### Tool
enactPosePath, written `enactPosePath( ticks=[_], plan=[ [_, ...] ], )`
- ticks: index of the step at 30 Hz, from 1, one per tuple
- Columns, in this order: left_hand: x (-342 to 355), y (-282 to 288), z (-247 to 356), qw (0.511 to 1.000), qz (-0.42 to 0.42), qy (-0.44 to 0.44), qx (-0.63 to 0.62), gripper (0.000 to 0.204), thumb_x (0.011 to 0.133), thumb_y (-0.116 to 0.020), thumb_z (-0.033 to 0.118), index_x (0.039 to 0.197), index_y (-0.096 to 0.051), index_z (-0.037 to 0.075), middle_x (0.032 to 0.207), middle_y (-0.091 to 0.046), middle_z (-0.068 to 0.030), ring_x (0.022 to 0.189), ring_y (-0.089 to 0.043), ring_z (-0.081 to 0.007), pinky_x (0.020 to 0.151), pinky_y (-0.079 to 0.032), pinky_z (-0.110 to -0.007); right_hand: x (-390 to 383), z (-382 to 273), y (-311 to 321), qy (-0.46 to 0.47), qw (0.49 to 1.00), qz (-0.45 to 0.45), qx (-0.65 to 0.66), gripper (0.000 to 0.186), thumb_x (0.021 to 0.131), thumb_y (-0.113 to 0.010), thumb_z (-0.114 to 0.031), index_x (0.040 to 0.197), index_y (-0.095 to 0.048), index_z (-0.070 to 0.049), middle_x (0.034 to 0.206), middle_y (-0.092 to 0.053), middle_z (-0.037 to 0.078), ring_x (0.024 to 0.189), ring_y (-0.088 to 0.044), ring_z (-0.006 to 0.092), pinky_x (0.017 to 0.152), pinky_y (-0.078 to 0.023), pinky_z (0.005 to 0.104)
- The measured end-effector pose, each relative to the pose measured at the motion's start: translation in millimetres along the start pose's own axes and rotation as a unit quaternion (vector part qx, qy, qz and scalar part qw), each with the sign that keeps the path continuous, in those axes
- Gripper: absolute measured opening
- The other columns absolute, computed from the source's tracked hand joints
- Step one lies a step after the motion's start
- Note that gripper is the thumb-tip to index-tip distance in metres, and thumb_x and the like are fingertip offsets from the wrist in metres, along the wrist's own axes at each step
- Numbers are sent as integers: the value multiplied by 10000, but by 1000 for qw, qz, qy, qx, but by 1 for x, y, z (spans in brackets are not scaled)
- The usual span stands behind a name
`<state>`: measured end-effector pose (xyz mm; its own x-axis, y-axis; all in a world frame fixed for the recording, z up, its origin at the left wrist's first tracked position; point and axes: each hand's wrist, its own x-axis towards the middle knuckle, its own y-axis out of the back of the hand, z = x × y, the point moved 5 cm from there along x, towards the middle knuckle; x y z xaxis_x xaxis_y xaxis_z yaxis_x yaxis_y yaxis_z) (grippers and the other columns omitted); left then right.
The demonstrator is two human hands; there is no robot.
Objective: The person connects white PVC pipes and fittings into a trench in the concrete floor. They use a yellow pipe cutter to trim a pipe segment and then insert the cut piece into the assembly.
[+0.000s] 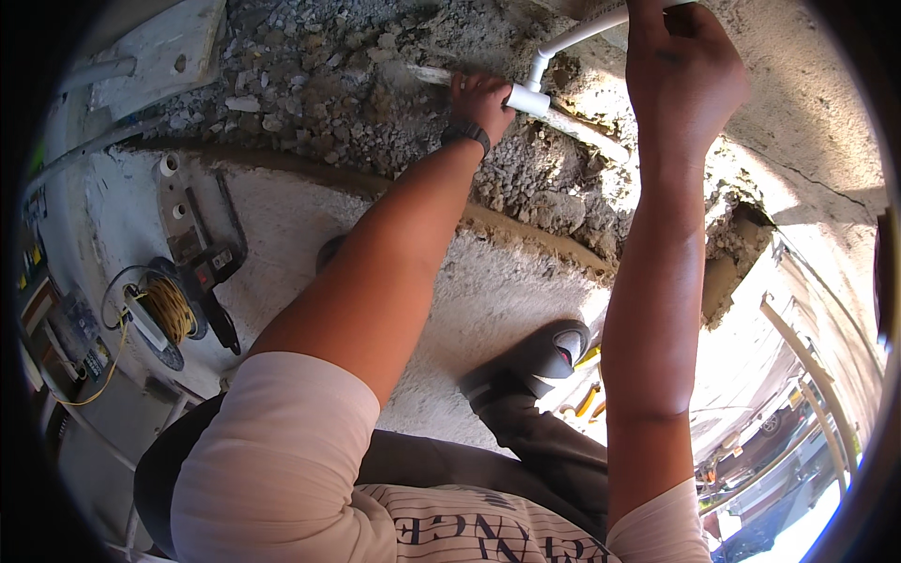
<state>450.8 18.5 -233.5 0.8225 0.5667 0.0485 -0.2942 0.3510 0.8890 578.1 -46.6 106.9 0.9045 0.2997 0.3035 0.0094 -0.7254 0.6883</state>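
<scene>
Nearest, below the pale shirt, a dark sandal stands on the concrete floor, probably planted there so the person can lean over the dug strip from its edge. Off to the left, a reel of yellow cord and a black and red tool lie on the same floor, well apart from both hands. Farther out, the left hand, with a dark watch at its wrist, is curled over a dirty pipe just beside a white tee joint, likely to steady it. The pipe lies among rubble, its long axis slanting from upper left to lower right, roughly along the strip. From the tee's side a clean white pipe rises away from the person, then bends up and to the right. The right hand is closed round that length, seemingly to guide or hold it up (its fingertips are partly hidden at the top edge, so the exact grip is unclear).
</scene>
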Motion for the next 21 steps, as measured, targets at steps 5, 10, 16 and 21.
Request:
enactPosePath(
  ticks=[5,10,16,21],
  plan=[
    [1,3,-1,999,-10,21,-47,347,783,-795,288,1090,-671,184,1156,-685,-1,1218,-562,-235,1198,-222,-560,6,14,10,160,980,10,-121,357,854,-826,-441,897,-791,-89,733,-746,39,619,-702,149,616,-539,310],
    [1,-4,-7,996,-16,51,-74,421,761,-816,307,1132,-643,206,1142,-682,-34,1213,-557,-248,1190,-229,-541,0,20,54,140,985,46,-95,340,906,-805,-374,819,-786,-45,635,-707,27,551,-637,92,575,-489,263],
    [12,-1,-10,993,-103,-33,38,450,866,-729,362,1298,-665,252,1268,-644,-11,1256,-510,-259,1158,-265,-512,-9,75,167,-51,989,62,-127,401,945,-763,-388,837,-753,-2,692,-712,47,613,-655,106,593,-511,250],
    [19,-8,-3,968,-202,-83,124,462,981,-578,407,1400,-599,212,1382,-576,-24,1326,-444,-252,1155,-266,-513,-26,167,245,-103,985,53,-132,363,994,-702,-328,944,-756,27,768,-734,98,699,-715,136,669,-594,281]
  ],
)
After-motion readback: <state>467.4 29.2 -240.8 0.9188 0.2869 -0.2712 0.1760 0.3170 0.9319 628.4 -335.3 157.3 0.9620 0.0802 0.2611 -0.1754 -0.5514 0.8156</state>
